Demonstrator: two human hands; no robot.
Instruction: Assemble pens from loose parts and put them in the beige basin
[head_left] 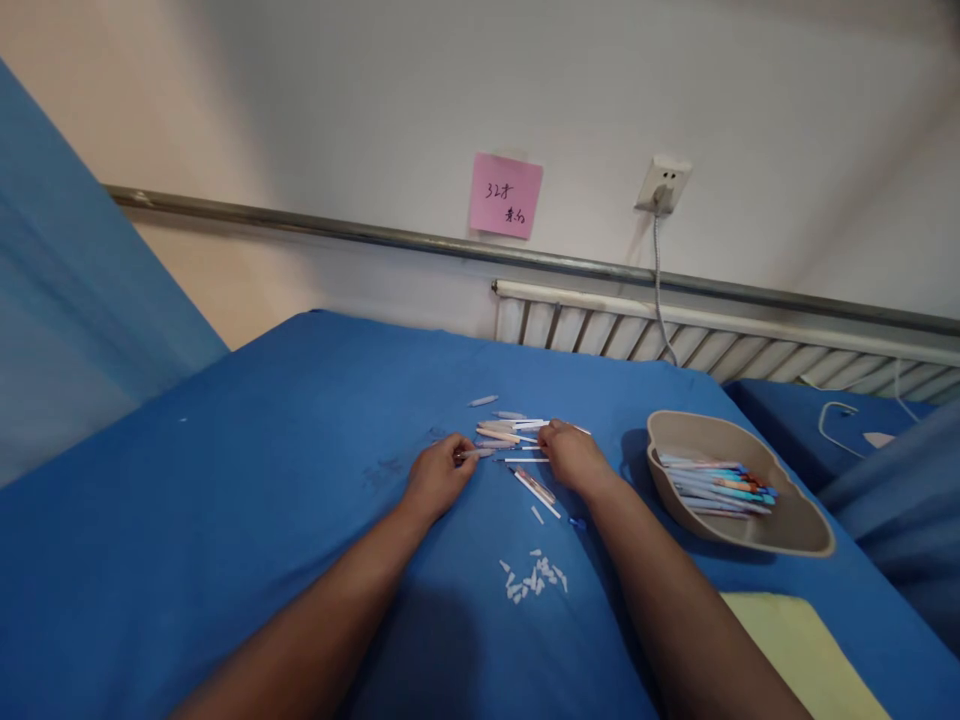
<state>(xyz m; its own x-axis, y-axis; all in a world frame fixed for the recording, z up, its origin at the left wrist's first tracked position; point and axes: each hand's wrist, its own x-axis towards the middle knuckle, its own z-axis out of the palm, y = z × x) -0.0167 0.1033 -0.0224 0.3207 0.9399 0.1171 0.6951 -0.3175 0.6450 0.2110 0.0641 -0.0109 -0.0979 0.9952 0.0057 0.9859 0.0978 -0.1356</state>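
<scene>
Blue cloth (300, 420) is stretching before a pale wall (360, 110) as your left hand (441, 475) is pinching a pale pen barrel (478, 453). Your right hand (576, 458) is bending over white refills (527, 460), its grip too obscured to tell. White conical tips (535, 581) are lying nearer you, pens (716, 488) filling a tan basin (799, 525) rightward.

My feed: heated indoor room in use as a workspace; home or workshop, I can't tell. White radiator (630, 325) as landmark. Above it: metal rail (420, 241), wall socket (670, 178), handwritten pink note (506, 196). In front of it: blue-covered table (300, 420) with pen parts (495, 433).
</scene>
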